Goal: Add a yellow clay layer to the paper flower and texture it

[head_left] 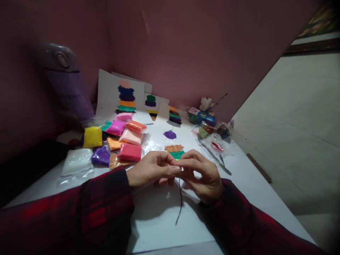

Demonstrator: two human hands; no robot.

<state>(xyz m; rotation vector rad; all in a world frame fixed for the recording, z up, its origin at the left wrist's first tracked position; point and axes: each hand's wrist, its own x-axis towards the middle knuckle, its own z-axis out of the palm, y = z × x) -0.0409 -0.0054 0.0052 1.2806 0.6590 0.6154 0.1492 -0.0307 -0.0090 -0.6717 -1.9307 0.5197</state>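
Note:
My left hand (pixel 152 171) and my right hand (pixel 202 175) meet fingertip to fingertip above a white table (pixel 239 177). Between them they pinch the top of a thin dark strand of clay (pixel 180 202), which hangs down and trails onto the table. Just beyond my fingers lies a white sheet (pixel 186 140) bearing clay patches: purple (pixel 170 134), orange-brown (pixel 174 148) and green (pixel 177 154). Both sleeves are red and black plaid.
Several coloured clay packets (pixel 130 151) lie at the left, including yellow (pixel 92 137) and white (pixel 77 162). Finished striped sheets (pixel 126 97) lean on the pink wall. A purple bottle (pixel 66 83) stands far left. Metal tools (pixel 215 159) and small bags lie at the right.

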